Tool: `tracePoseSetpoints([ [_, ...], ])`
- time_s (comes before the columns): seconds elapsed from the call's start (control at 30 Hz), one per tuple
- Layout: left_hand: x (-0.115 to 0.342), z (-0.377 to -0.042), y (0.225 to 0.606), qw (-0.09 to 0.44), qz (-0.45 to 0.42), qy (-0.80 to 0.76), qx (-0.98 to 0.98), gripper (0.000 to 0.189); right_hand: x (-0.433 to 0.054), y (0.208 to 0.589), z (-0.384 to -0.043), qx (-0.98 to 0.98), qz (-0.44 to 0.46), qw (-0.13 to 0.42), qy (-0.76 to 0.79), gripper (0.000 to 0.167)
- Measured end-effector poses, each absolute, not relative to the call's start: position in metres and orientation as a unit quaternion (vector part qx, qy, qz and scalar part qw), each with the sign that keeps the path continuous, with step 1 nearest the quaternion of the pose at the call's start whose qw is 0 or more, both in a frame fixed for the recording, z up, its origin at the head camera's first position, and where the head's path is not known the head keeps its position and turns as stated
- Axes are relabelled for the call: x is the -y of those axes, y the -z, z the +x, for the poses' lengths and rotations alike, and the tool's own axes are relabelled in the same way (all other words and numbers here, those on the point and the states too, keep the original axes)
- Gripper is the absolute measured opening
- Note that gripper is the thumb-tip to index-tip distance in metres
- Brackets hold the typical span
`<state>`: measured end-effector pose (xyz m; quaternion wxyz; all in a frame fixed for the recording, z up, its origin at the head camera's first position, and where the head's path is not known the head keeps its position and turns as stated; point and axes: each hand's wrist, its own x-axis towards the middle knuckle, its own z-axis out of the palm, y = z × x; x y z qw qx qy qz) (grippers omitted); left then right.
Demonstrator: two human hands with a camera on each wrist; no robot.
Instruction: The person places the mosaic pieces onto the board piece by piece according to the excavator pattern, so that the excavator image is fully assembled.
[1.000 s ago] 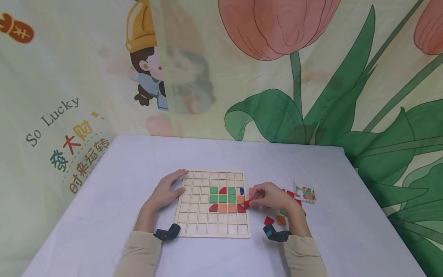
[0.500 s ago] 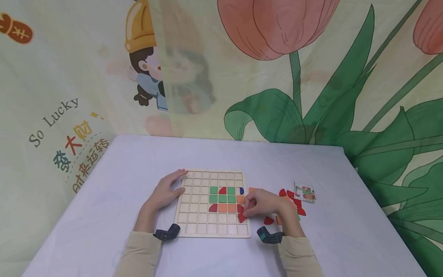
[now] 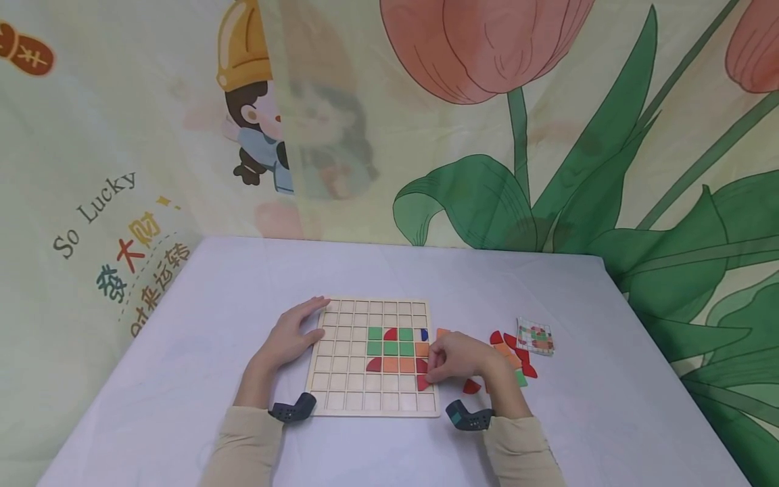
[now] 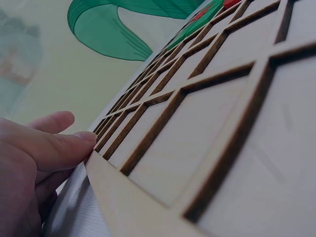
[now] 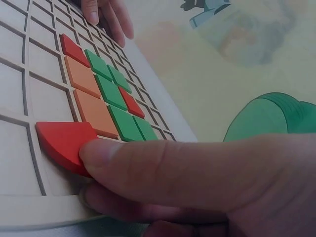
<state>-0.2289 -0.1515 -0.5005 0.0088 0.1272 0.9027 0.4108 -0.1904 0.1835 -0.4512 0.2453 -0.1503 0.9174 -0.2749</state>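
Observation:
A wooden grid board (image 3: 339, 384) lies flat on the table. My left hand (image 3: 291, 339) rests at its left edge, thumb on the frame and fingers extended toward the far corner. My right hand (image 3: 459, 357) pinches a red quarter-circle tile (image 5: 64, 142) between thumb and finger, over a cell at the board's right side. That tile looks slightly tilted in the right wrist view, and the fingers cover part of it. Green tiles (image 3: 391, 348), orange tiles (image 3: 398, 365), red quarter-circles (image 3: 374, 365) and a small blue piece (image 3: 424, 335) sit in the cells.
Right of the board lie loose red (image 3: 530, 371), orange (image 3: 502, 352) and green (image 3: 521, 379) tiles, partly hidden by my right arm. A small pattern card (image 3: 535, 337) lies beyond them. A printed cloth (image 3: 341, 122) hangs behind the white table (image 3: 262, 270).
My right hand has carried the red quarter-circle tile from the board's right edge toward me, to a cell below the dark red piece. My left hand has stayed put.

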Motion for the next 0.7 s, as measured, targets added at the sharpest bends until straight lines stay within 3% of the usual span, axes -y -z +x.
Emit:
tracePoseSetpoints([
  [0.43,0.153,-0.229,0.502,0.002,0.131,-0.413,-0.901,0.059,-0.187,0.454,-0.195,-0.925,-0.147,0.224,0.268,0.019],
  [0.6,0.153,-0.229,0.501,0.002,0.128,-0.416,-0.900,0.058,-0.212,0.457,-0.204,-0.935,-0.080,0.161,0.305,0.013],
  [0.7,0.152,-0.228,0.501,0.006,0.126,-0.417,-0.900,0.059,-0.228,0.459,-0.208,-0.945,-0.031,0.122,0.301,0.021],
])
